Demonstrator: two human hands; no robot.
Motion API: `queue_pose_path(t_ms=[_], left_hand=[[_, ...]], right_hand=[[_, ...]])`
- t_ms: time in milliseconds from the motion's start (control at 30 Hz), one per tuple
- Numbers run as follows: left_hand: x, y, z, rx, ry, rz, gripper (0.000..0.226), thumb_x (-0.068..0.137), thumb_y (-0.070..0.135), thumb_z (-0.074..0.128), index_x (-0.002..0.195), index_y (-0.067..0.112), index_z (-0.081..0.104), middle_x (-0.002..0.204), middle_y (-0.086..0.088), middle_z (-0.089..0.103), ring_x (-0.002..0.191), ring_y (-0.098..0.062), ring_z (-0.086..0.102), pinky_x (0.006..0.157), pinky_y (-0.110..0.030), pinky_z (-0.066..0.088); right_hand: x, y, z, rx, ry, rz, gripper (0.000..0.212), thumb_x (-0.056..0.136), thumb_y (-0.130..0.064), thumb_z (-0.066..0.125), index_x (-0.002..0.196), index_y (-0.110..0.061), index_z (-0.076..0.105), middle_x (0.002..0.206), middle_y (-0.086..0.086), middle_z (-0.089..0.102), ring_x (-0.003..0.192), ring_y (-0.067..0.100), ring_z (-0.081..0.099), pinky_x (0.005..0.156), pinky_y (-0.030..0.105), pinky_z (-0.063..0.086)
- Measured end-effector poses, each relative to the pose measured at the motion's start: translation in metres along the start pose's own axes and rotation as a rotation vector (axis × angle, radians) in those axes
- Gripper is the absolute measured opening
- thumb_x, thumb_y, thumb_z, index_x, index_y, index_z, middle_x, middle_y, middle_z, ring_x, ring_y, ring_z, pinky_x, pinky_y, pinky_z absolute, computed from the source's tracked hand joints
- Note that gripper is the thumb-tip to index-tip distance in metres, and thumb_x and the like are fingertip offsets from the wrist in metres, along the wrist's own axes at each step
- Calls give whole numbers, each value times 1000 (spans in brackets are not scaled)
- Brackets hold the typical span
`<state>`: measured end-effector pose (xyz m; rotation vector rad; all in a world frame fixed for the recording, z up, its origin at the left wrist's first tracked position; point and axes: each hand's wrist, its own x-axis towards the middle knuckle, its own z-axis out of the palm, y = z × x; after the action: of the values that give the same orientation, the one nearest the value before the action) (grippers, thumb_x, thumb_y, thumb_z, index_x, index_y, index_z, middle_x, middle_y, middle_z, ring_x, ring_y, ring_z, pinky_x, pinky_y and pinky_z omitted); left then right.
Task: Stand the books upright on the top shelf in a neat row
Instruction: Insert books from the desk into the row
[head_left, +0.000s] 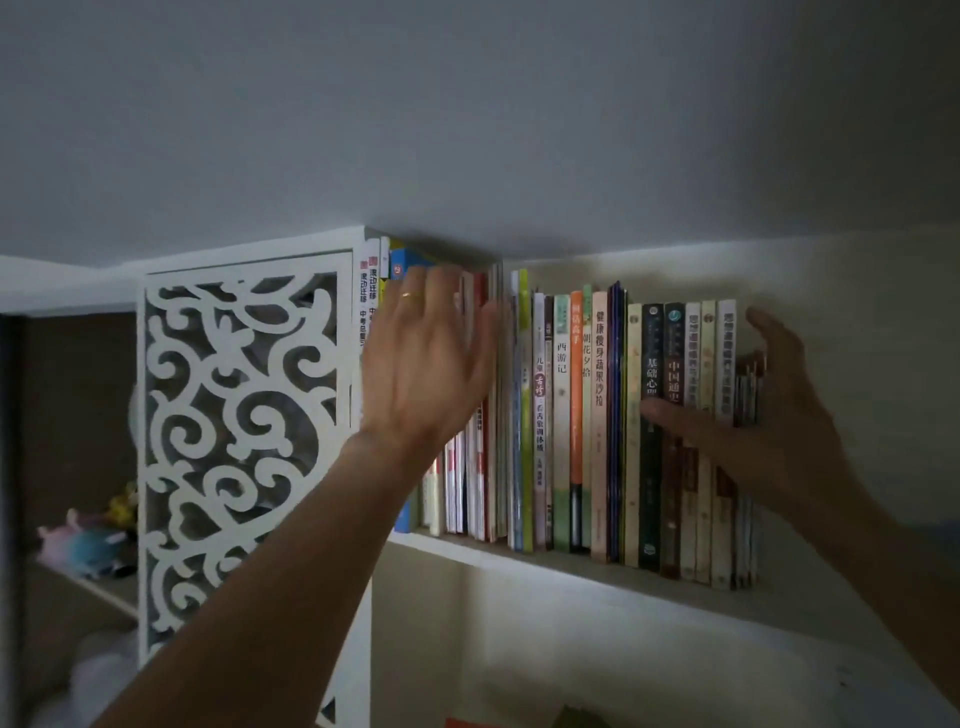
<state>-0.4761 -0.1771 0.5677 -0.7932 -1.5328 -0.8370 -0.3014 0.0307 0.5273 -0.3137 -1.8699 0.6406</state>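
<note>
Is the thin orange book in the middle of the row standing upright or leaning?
Upright. The thin orange book has a vertical spine, parallel to its neighbours, its foot on the white shelf board.

- I see my left hand (426, 358) wearing a thin gold ring (410, 295) on one finger.
- My left forearm is bare, with no sleeve showing.
- My right hand (779, 415) wears nothing; its forearm is bare too.

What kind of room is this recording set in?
Probably a home, perhaps a child's room: a wall shelf holds a row of books, a white carved panel stands beside it, and soft toys sit on a lower shelf.
</note>
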Motion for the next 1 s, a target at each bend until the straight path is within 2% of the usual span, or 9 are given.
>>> queue_pose_path(t_ms=[100, 233, 333, 433, 500, 633, 733, 833, 1000], left_hand=[[33, 1, 41, -224, -200, 98, 55, 108, 49, 40, 148, 12, 42, 144, -11, 54, 134, -24, 50, 117, -43, 38], [26, 4, 77, -163, 11, 133, 32, 103, 39, 52, 110, 8, 59, 103, -9, 59, 98, -24, 52, 93, -42, 43], [32, 2, 77, -152, 42, 116, 31, 102, 41, 51, 103, 11, 57, 97, -6, 57, 91, -22, 49, 86, -40, 41], [29, 1, 73, -126, 11, 157, 37, 105, 45, 42, 115, 13, 59, 108, -6, 60, 102, -24, 53, 99, -44, 42], [22, 0, 74, -105, 24, 213, 45, 106, 45, 36, 130, 14, 58, 126, -6, 59, 120, -25, 52, 113, -47, 36], [21, 4, 80, 66, -3, 224, 40, 108, 43, 29, 111, 19, 61, 117, -6, 59, 117, -29, 53, 120, -51, 27], [22, 17, 73, 80, -56, 234, 46, 109, 41, 25, 112, 15, 63, 132, -12, 59, 130, -31, 50, 125, -51, 21], [14, 38, 70, -141, -81, 350, 48, 109, 37, 30, 139, 11, 57, 148, -11, 56, 142, -26, 47, 126, -49, 21], [20, 49, 82, -242, -69, 352, 39, 101, 46, 52, 122, 17, 65, 111, 0, 70, 106, -19, 62, 103, -37, 41]], right_hand=[[8, -2, 11, 56, 57, -61, 103, 62, -63, 87, 146, -47, 29, 140, -10, 55, 124, 19, 58, 107, 50, 47], [9, 0, 24, 140, 88, -85, 94, 64, -48, 89, 139, -50, 32, 122, -23, 59, 108, 4, 62, 98, 34, 46], [19, 0, 26, 139, 99, -78, 89, 64, -57, 88, 136, -47, 35, 118, -29, 55, 109, 1, 59, 98, 39, 50], [38, -6, 19, 30, 121, -111, 97, 57, -77, 81, 136, -44, 36, 136, -8, 55, 126, 24, 55, 103, 51, 49], [47, -10, 18, 67, 56, -130, 90, 65, -67, 82, 141, -46, 38, 141, -4, 55, 122, 20, 59, 101, 45, 51], [54, -12, 25, 46, 103, -154, 56, 66, -73, 74, 99, -30, 57, 93, -3, 69, 77, 15, 70, 74, 46, 62], [55, -13, 26, 21, 124, -154, 54, 70, -72, 73, 96, -28, 57, 89, -3, 68, 75, 15, 69, 71, 43, 61], [47, -12, 22, 86, 107, -166, 35, 89, -64, 61, 101, -31, 61, 94, -5, 69, 82, 11, 69, 79, 42, 60], [49, -14, 12, 294, 81, -67, 40, 105, -55, 40, 98, -25, 67, 92, 3, 70, 84, 17, 71, 81, 38, 57]])
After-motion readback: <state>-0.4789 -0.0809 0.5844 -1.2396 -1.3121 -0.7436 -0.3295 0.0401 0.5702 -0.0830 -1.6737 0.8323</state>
